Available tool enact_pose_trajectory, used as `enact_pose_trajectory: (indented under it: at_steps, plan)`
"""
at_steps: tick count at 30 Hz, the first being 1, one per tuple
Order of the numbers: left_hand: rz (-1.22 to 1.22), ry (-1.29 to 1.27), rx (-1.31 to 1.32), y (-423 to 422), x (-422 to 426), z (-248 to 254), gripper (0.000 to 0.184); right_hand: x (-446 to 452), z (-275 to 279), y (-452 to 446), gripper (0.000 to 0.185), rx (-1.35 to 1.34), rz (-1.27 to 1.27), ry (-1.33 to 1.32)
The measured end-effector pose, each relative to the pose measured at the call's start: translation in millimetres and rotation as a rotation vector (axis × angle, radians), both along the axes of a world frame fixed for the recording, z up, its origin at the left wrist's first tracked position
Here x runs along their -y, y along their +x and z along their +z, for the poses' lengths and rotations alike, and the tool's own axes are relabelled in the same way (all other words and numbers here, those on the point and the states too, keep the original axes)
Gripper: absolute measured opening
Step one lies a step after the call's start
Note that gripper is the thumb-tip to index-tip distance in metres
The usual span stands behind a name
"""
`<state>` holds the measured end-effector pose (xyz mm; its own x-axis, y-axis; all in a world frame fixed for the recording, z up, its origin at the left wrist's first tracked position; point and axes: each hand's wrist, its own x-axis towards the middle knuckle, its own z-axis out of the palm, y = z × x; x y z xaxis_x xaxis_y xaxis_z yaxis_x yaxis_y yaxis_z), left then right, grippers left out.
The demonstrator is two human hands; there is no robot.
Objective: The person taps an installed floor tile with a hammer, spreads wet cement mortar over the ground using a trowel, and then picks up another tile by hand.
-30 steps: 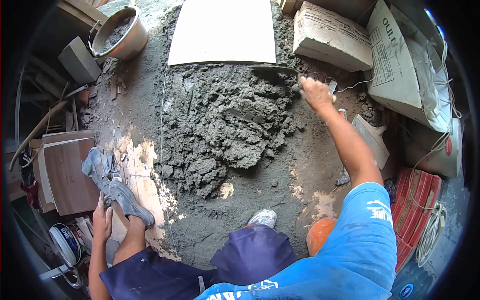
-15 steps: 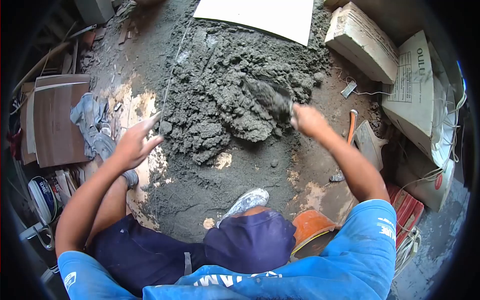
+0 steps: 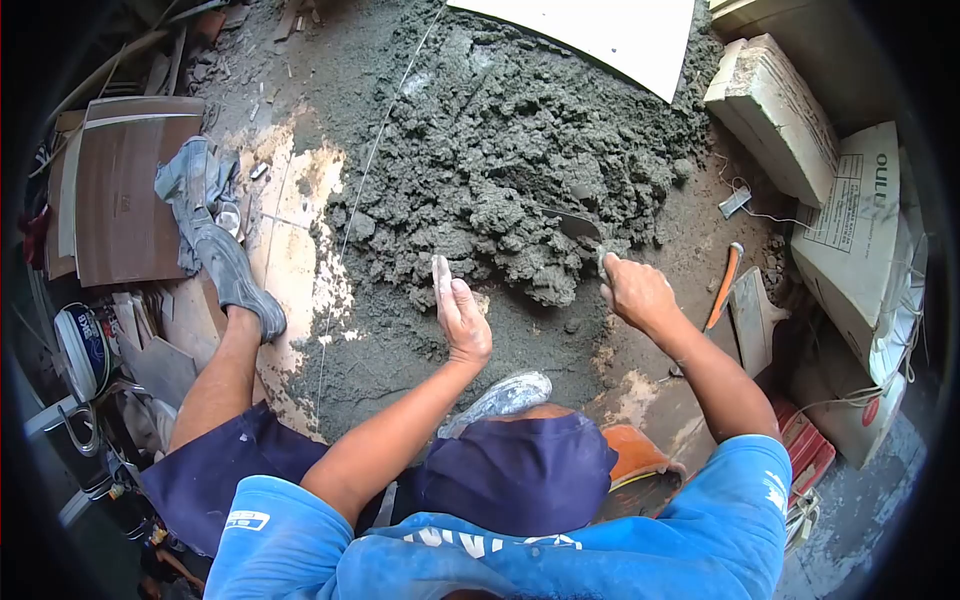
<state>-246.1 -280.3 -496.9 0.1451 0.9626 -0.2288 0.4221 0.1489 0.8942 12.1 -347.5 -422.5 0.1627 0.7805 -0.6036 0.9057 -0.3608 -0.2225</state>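
My right hand [image 3: 640, 293] is closed around the handle of a trowel [image 3: 574, 224]. Its dark blade reaches left into a heap of crumbly grey mortar [image 3: 480, 150], partly covered by clumps. My left hand [image 3: 462, 318] is open and empty, fingers stretched out and dusted with cement, over the near edge of the heap. A thin taut string [image 3: 378, 150] runs lengthwise past the heap's left side. At the top, a large white board [image 3: 600, 35] lies over part of the mortar.
On the right are a white block [image 3: 775, 120], a printed carton [image 3: 850, 220] and an orange-handled tool [image 3: 725, 285]. An orange bucket [image 3: 635, 452] is by my right knee. Brown boards [image 3: 130, 200] lean at left, near a grey rag [image 3: 185, 180]. My shoe [image 3: 510, 393] stands before the heap.
My left hand has swung right from beside the string to the heap's near edge. My right hand has moved slightly right and nearer with the trowel. The view has shifted.
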Motion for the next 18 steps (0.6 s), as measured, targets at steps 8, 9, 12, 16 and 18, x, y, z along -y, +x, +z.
enact_pose_trajectory:
  at_steps: [8, 9, 12, 16, 18]
  plan:
    - [0.361, -0.337, 0.172, -6.1, 18.3, -28.6, 0.071, 7.8, -29.8, -43.5, 0.019, -0.043, 0.056, -0.104]
    - [0.38, -0.388, 0.23, 0.6, 13.9, -22.1, 0.074, -6.1, -18.4, -39.5, 0.019, -0.034, 0.055, -0.083]
    - [0.377, -0.471, 0.302, 12.7, 5.9, -6.9, 0.076, -22.2, 17.9, -32.7, 0.015, -0.007, -0.247, -0.014]
    - [0.355, -0.464, 0.223, 30.0, 4.3, -12.8, 0.076, 7.7, -27.2, -53.0, 0.018, -0.064, -0.001, -0.002]
    - [0.374, -0.529, 0.256, 33.6, -4.7, -4.0, 0.077, -4.6, -15.3, -45.2, 0.017, -0.003, 0.045, -0.098]
